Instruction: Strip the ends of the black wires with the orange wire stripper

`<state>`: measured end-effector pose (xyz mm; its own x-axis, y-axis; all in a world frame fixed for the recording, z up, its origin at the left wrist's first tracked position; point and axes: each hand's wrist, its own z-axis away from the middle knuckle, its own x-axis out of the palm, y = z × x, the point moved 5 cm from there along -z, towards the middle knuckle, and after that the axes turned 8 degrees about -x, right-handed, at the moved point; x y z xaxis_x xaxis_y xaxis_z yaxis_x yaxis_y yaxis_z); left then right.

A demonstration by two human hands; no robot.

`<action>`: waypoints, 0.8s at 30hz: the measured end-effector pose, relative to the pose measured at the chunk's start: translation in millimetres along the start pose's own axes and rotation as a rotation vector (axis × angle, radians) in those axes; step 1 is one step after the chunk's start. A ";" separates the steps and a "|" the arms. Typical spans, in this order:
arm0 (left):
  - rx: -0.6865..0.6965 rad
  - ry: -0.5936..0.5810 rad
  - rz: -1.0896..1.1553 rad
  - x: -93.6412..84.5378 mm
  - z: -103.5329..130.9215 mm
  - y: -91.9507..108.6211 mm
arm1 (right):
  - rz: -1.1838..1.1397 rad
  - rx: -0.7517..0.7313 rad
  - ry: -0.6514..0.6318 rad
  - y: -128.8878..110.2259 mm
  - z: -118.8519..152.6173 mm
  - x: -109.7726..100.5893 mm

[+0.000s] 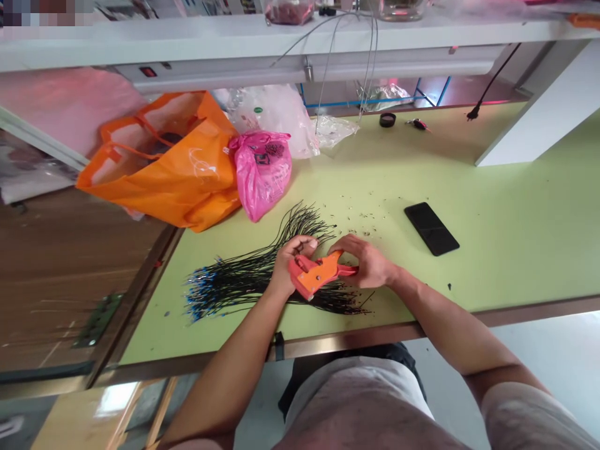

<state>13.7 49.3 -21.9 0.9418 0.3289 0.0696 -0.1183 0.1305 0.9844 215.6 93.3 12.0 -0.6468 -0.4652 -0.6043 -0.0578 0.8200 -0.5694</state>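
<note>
An orange and red hand tool (316, 275) is held over the bundle of thin black wires (248, 275), near the table's front edge. Around the tool's handles, my right hand (368, 259) is closed. My left hand (293, 259) is beside the tool's head, its fingers curled with thumb and finger together; whatever they pinch is too small to make out. The wires lie on the green table (492, 250), with blue and silver ends (201, 294) fanned at the left. Small cut bits (365, 232) are scattered behind the tool.
A black phone (431, 229) lies to the right. Back left stand an orange bag (187, 169) and a tied pink bag (263, 175), with clear plastic behind. A black ring (387, 119) and a small red-black item (419, 124) sit under the white shelf (210, 47).
</note>
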 end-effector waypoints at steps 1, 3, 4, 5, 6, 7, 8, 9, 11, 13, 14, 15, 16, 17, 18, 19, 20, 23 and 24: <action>-0.002 0.000 0.011 -0.1 -0.5 -1.3 | 0.014 0.003 0.052 1.4 0.2 -3.3; 0.025 -0.013 0.015 -0.1 -0.7 -2.4 | 0.044 0.050 0.147 5.9 1.9 -9.3; 0.058 -0.021 0.002 0.0 -0.2 -1.6 | 0.057 0.091 0.184 8.8 3.1 -11.5; 0.100 -0.028 -0.021 0.0 0.8 -0.1 | 0.064 0.137 0.214 11.9 4.4 -13.0; 0.144 -0.037 -0.055 0.3 2.4 1.9 | 0.064 0.181 0.236 14.6 5.6 -13.8; 0.188 -0.045 -0.095 0.6 4.4 4.1 | 0.054 0.223 0.250 17.0 6.6 -14.0; 0.227 -0.053 -0.140 1.1 6.8 6.3 | 0.037 0.260 0.262 18.8 7.4 -13.7; 0.263 -0.058 -0.188 1.8 9.4 8.4 | 0.012 0.293 0.272 20.0 7.8 -13.1; 0.333 -0.057 -0.294 3.8 14.9 12.5 | -0.065 0.341 0.285 20.3 7.6 -10.9; 0.407 -0.056 -0.399 6.8 20.1 15.8 | -0.172 0.368 0.286 18.4 6.2 -7.7; 0.439 -0.060 -0.440 8.6 22.4 17.0 | -0.229 0.376 0.286 17.1 5.3 -6.0; 0.467 -0.067 -0.471 10.2 24.3 17.7 | -0.281 0.383 0.287 15.9 4.5 -4.6; 0.488 -0.073 -0.493 11.5 25.7 18.3 | -0.323 0.390 0.292 14.9 3.8 -3.6; 0.502 -0.077 -0.510 12.3 26.7 18.6 | -0.351 0.398 0.301 14.4 3.4 -3.2; 0.511 -0.075 -0.526 12.5 27.2 18.9 | -0.367 0.406 0.311 14.1 3.2 -3.3; 0.519 -0.073 -0.541 12.5 27.6 19.4 | -0.373 0.412 0.322 14.0 3.1 -3.8; 0.527 -0.074 -0.555 12.4 27.7 19.9 | -0.374 0.417 0.329 14.0 3.0 -4.5; 0.554 -0.094 -0.574 12.3 27.8 21.9 | -0.368 0.425 0.333 13.7 2.8 -6.3; 0.565 -0.104 -0.577 12.6 28.0 22.5 | -0.366 0.427 0.331 13.5 2.7 -6.6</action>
<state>31.7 30.3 5.6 0.8335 0.2619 -0.4865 0.5453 -0.2474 0.8009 221.2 106.5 6.8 -0.8468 -0.5059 -0.1643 -0.0561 0.3921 -0.9182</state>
